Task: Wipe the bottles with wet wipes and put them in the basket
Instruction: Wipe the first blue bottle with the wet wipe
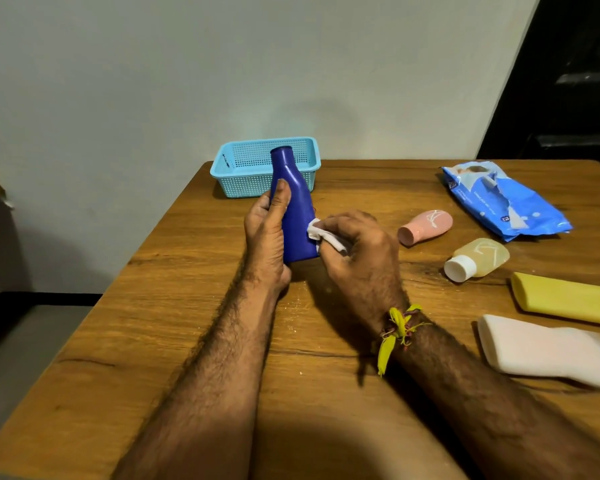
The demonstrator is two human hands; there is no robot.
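Your left hand (267, 233) grips blue bottle (293, 206), held upright above table (187, 341), in front of basket (257, 168). Your right hand (357, 251) pinches white wipe (321, 233) against bottle's lower side. Wipes pack (503, 199): print too small to read. Four more bottles lying at right: pink (426, 225), clear (478, 259), yellow (565, 299), white (548, 351). One basket, no bottles visible inside.

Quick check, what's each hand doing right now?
Left hand: grips the blue bottle, held upright.
Right hand: pinches a white wet wipe against the bottle's side.
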